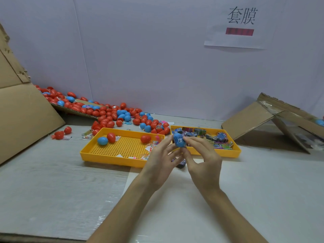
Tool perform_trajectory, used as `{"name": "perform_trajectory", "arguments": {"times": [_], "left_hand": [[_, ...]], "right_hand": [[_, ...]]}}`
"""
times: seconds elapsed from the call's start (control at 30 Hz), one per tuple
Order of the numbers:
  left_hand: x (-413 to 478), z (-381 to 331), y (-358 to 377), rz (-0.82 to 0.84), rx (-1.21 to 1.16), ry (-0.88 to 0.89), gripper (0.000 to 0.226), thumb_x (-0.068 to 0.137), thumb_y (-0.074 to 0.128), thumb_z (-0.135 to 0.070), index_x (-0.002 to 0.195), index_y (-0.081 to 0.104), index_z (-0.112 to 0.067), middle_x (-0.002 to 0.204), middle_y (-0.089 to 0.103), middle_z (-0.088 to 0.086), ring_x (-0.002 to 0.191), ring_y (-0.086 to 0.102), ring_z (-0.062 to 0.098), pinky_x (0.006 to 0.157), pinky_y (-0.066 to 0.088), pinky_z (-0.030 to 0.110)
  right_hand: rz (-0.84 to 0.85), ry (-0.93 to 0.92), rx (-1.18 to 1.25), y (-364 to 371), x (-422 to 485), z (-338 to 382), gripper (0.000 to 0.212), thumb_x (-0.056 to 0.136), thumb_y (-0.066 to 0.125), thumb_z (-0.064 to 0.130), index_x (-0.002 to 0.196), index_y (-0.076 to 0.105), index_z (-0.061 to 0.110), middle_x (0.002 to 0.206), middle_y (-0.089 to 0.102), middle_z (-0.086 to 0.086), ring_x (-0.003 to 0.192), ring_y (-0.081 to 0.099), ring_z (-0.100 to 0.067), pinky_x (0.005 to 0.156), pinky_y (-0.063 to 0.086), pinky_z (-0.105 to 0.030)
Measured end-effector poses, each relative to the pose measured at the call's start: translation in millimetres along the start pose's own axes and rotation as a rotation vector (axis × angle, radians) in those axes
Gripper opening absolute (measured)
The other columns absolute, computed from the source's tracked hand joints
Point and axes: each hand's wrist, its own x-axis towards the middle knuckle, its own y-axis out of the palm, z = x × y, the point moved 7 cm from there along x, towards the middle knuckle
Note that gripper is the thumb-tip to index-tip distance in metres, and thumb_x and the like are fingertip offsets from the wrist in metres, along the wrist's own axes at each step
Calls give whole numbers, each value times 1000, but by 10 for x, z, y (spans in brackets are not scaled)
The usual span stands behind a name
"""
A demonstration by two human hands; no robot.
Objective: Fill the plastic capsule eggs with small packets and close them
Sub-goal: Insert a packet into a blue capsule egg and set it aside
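Note:
Both hands hold one blue capsule egg [179, 140] up in front of the two yellow trays. My left hand [162, 160] pinches its left side with the fingertips. My right hand [203, 160] pinches its right side between thumb and forefinger. A white label reading "6+" shows on the egg. A dark small packet [181, 163] shows between my palms below the egg; which hand holds it I cannot tell. The right yellow tray [228, 152] holds several small packets [219, 137]. The left yellow tray [98, 155] holds a blue egg [102, 140] and two red eggs [111, 137].
A pile of red and blue eggs [112, 114] spreads along the back left of the table. Cardboard flaps [26, 109] rise at the left, and a collapsed cardboard box [273, 120] lies at the right. A white sheet [254, 190] covers the near table.

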Motion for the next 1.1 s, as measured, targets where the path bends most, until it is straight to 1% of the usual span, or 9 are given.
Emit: {"name": "perform_trajectory", "arguments": {"times": [0.07,0.13,0.3,0.37,0.5,0.67,0.87,0.97,1.1], "left_hand": [[8,-41,-50,-51,53,62,40,91,64,-38,124,68,-16,121,72,9,111,70,20,89,58,33],[6,-60,-69,-57,64,87,44,91,65,-32,130,63,-11,120,72,9,113,69,21,90,58,31],[-16,-66,-11,61,-34,53,32,102,51,-17,130,63,-6,125,70,13,116,68,24,90,58,28],[-12,-65,-3,68,-42,48,32,101,51,-18,128,64,-8,125,70,12,114,69,25,88,59,29],[-8,-64,-40,-17,78,72,36,95,60,-35,126,66,-18,122,72,7,113,70,22,89,58,31],[4,-86,-78,-9,38,78,38,96,61,-20,133,62,-9,127,69,12,120,66,23,97,56,31],[0,-72,-57,24,-17,76,36,99,57,-15,134,62,-16,125,71,11,118,67,26,92,58,30],[2,-72,-55,5,0,87,34,98,60,-15,132,63,-14,125,71,12,120,66,27,95,58,32],[-2,-80,-39,-14,26,103,41,91,67,-17,131,62,-11,121,72,12,116,68,26,89,59,29]], "right_hand": [[27,-34,-9,24,-8,22,32,82,77,3,114,74,6,112,72,-3,106,66,-16,95,52,-25],[46,-51,6,45,-10,53,36,81,77,3,117,72,6,114,71,-3,109,64,-13,96,49,-18],[69,9,44,52,14,2,42,79,81,2,120,71,7,117,70,-1,112,62,-8,97,47,-15],[72,15,30,48,7,-13,41,79,81,1,118,72,8,116,70,-1,111,63,-10,97,46,-14],[81,-13,6,59,4,8,40,79,80,1,118,72,8,114,71,-1,109,64,-14,96,49,-19],[85,-23,27,72,13,28,43,80,77,4,122,70,6,115,68,0,111,58,-4,98,42,-9],[73,-39,39,68,9,9,36,82,78,7,118,72,5,114,68,4,111,59,1,98,43,-9],[60,-54,56,60,3,-17,36,79,80,2,114,74,3,112,69,3,108,63,-3,96,45,-11],[40,-75,49,41,-19,-26,34,77,81,-1,110,76,1,107,73,-1,101,67,-8,92,50,-14]]}}
